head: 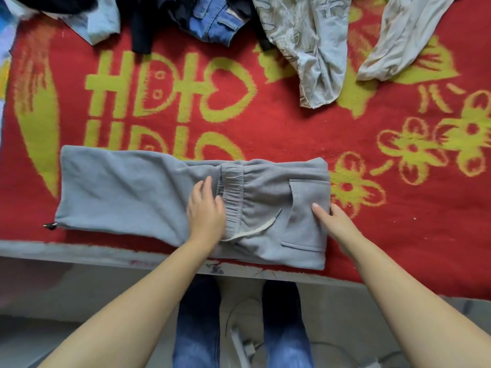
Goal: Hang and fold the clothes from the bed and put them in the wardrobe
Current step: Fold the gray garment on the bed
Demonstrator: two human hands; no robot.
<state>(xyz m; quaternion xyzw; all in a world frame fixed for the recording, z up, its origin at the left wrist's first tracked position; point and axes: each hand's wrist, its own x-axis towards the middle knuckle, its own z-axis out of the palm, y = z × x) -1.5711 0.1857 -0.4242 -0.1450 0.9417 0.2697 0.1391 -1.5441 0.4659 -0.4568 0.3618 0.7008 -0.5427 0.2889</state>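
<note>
Two hands work on grey sweatpants [127,192] lying partly folded along the near edge of the bed [398,235], which is covered by a red blanket [292,134] with yellow motifs. Left hand [206,208]: fingers straight, palm pressed flat on the fabric just beside the elastic waistband [232,192]. Right hand [334,221]: thumb on top of the folded right edge, remaining fingers out of sight beneath it, gripping the fold. A pale drawstring [255,229] lies across the fabric between the two hands. Along the far side of the bed lie unfolded clothes: denim garment [215,19], patterned beige garment [305,49], cream garment [403,38].
</note>
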